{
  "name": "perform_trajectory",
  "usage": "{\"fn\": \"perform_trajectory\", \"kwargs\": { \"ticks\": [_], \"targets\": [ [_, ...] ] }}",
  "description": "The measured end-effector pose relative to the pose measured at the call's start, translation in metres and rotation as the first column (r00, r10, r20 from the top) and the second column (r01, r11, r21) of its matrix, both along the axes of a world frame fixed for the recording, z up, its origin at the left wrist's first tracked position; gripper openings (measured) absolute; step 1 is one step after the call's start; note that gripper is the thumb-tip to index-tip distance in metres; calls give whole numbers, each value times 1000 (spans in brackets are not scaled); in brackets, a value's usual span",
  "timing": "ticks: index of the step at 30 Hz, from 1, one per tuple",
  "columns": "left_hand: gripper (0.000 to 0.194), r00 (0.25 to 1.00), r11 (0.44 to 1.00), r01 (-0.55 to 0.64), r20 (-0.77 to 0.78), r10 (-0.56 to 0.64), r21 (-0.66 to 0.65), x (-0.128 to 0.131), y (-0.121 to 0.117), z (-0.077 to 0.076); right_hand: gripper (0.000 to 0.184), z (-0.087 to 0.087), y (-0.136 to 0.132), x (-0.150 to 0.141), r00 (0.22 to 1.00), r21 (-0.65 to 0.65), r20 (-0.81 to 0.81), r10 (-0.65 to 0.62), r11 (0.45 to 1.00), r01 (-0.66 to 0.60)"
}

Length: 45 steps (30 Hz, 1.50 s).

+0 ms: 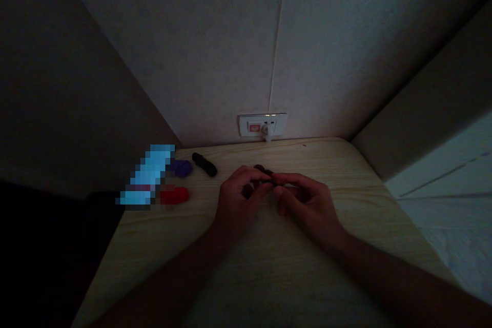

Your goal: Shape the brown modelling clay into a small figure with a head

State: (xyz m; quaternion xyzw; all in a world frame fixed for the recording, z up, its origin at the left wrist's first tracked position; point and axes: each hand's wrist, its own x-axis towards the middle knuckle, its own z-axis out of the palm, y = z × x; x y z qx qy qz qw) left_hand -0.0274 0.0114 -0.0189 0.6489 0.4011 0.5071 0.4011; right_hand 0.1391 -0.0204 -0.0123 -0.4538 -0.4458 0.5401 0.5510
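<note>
Above the middle of the wooden tabletop, my left hand [240,200] and my right hand [309,205] meet at the fingertips. Both pinch a small dark piece [273,181] between thumb and fingers. Its look is like dark modelling clay, but the dim light and my fingers hide most of its shape. A rounded dark lump [260,168] shows just behind my left fingertips; whether it joins the pinched piece I cannot tell. To the left of my hands lie a black clay-like roll [204,164], a purple lump [182,167] and a red lump [176,195].
At the table's left edge a bright, pixelated phone-like screen [149,171] leans beside the lumps. On the wall behind sits a socket plate [262,125] with a white plug [267,132] in it. Walls border the tabletop [277,277] at the back.
</note>
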Motion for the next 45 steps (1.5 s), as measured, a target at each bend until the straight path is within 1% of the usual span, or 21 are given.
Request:
{"fn": "perform_trajectory", "kwargs": {
  "ticks": [4,7,11,20,27,30,33,37,41,45],
  "targets": [
    [4,1000,1000,-10,3,10,19,0,-1,-1,27,-1,1,1,1000,1,14,-21,1000,21],
    [9,1000,1000,9,18,-9,18,0,-2,0,27,-1,2,2,999,7,30,-37,999,37],
    [14,999,998,43,20,-44,39,-1,-3,2,27,-1,3,2,998,8,11,-57,998,57],
    [6,999,1000,26,-19,-26,-2,-1,-2,2,26,0,3,2,999,-7,-29,-37,999,37],
    [8,997,999,29,-74,-30,-14,0,-3,1,29,1,3,0,1000,-27,-8,-29,999,29],
    [8,996,1000,17,-90,-18,-18,1,-4,1,29,0,3,0,999,-21,2,-46,999,46],
    [8,997,1000,16,-75,-15,4,2,-4,3,27,-2,3,1,999,-4,2,-52,999,52],
    [11,998,998,50,-52,-48,45,2,-3,2,25,-3,3,1,999,7,-8,-37,999,37],
    [11,999,1000,26,-44,-25,15,1,-3,1,25,0,2,0,999,2,-10,-38,999,38],
    [9,1000,1000,-5,-11,5,-23,1,-4,1,29,2,1,0,999,-3,0,-36,999,36]
  ]
}}
